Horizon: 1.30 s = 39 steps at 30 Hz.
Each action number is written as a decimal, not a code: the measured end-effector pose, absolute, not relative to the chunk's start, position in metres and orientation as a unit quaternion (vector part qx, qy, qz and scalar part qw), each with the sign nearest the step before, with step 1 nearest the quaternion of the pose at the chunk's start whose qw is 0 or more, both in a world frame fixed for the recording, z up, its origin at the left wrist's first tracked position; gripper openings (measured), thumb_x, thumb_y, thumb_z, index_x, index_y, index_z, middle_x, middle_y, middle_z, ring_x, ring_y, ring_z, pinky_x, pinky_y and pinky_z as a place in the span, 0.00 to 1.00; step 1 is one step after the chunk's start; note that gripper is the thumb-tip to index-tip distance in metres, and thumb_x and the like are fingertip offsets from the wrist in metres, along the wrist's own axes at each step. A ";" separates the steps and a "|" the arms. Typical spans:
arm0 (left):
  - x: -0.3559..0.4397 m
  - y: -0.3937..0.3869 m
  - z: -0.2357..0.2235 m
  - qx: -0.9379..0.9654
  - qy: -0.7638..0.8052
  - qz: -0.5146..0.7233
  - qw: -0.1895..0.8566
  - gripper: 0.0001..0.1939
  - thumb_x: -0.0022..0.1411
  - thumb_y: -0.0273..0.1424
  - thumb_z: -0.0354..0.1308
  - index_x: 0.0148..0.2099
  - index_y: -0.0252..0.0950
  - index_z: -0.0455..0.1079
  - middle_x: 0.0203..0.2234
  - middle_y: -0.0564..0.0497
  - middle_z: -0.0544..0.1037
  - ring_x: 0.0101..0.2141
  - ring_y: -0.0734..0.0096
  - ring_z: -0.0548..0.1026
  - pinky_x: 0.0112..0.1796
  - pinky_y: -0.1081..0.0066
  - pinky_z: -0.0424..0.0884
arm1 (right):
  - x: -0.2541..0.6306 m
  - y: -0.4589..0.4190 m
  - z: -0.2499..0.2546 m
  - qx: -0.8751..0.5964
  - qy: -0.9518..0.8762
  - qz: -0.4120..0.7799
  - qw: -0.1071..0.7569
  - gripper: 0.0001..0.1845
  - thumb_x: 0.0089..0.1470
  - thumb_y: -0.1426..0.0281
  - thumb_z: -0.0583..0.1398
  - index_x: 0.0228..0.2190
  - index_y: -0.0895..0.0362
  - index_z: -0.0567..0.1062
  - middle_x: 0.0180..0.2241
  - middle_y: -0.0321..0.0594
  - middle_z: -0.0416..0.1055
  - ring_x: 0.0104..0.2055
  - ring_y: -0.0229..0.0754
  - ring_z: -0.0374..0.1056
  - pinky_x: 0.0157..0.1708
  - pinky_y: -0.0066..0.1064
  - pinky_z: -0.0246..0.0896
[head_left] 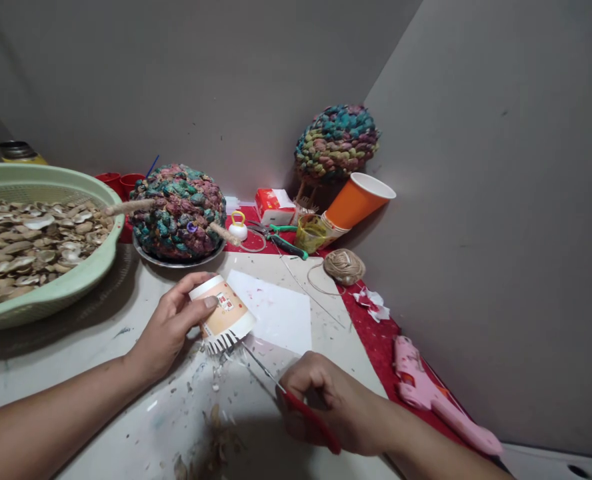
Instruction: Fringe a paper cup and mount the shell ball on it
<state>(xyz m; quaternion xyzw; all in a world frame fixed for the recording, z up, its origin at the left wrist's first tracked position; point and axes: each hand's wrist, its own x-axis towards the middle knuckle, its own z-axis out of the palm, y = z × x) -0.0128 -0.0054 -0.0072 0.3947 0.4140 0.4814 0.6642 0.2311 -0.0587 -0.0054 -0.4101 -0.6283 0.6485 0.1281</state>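
My left hand (169,327) is wrapped round a small orange-and-white paper cup (222,312), held on its side above the table. The cup's rim end is cut into a fringe of narrow strips. My right hand (326,407) grips red-handled scissors (281,390); the thin blades point up and left and reach the fringed edge of the cup. A white sheet of paper (276,312) lies just behind the cup. Paper snippets are scattered on the table under both hands.
A green basket (76,280) of shells stands at the left. Behind are two multicoloured shell balls (179,210) (337,141), a tilted orange cup (356,200), green pliers (286,243), a twine ball (344,265). A pink glue gun (436,397) lies right on red cloth (376,340).
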 end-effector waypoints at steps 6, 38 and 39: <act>-0.013 -0.007 -0.009 0.405 0.412 0.466 0.670 0.21 0.54 0.37 0.69 0.50 0.40 0.72 0.37 0.51 0.79 0.37 0.64 0.76 0.39 0.68 0.70 | 0.231 -0.060 -0.010 -0.403 -0.610 0.668 0.138 0.24 0.49 0.59 0.68 0.16 0.60 0.65 0.15 0.30 0.57 0.18 0.28 0.50 0.16 0.21 0.41; -0.015 -0.008 -0.012 0.450 0.389 0.498 0.631 0.21 0.58 0.36 0.69 0.52 0.41 0.72 0.42 0.51 0.77 0.40 0.67 0.73 0.41 0.72 0.70 | 0.229 -0.060 -0.010 -0.406 -0.617 0.656 0.155 0.22 0.46 0.63 0.68 0.15 0.59 0.63 0.15 0.29 0.55 0.18 0.27 0.47 0.16 0.21 0.39; -0.015 -0.008 -0.013 0.450 0.386 0.498 0.633 0.21 0.58 0.37 0.69 0.52 0.41 0.72 0.42 0.51 0.78 0.40 0.67 0.73 0.41 0.73 0.70 | 0.229 -0.060 -0.009 -0.406 -0.618 0.655 0.156 0.22 0.46 0.64 0.68 0.15 0.59 0.62 0.15 0.29 0.54 0.18 0.27 0.46 0.16 0.21 0.39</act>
